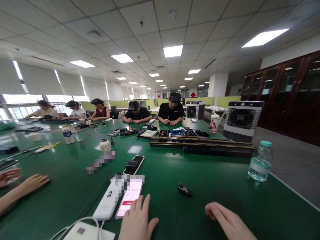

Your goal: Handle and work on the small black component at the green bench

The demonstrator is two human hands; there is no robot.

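Observation:
My left hand (138, 216) is open, its fingers spread over the lower right part of a phone (133, 190). The lit pink screen has a red button and a timer-like readout. My right hand (226, 218) rests on the green table to the right, fingers curled together, with nothing visible in them. Between and beyond my hands lies a small glossy black object (185, 189), its kind unclear. A white power bank (108, 200) marked "2" lies left of the phone. Farther back, a second phone (140, 163) has a small black case (131, 164) on top.
A water bottle (260, 163) stands at the right edge. Long dark rails (217, 150) and assorted tools (130, 131) lie across the table. At left are another person's hand (35, 182), a white box with a cable (87, 232), and a jar (105, 145). Several people sit opposite.

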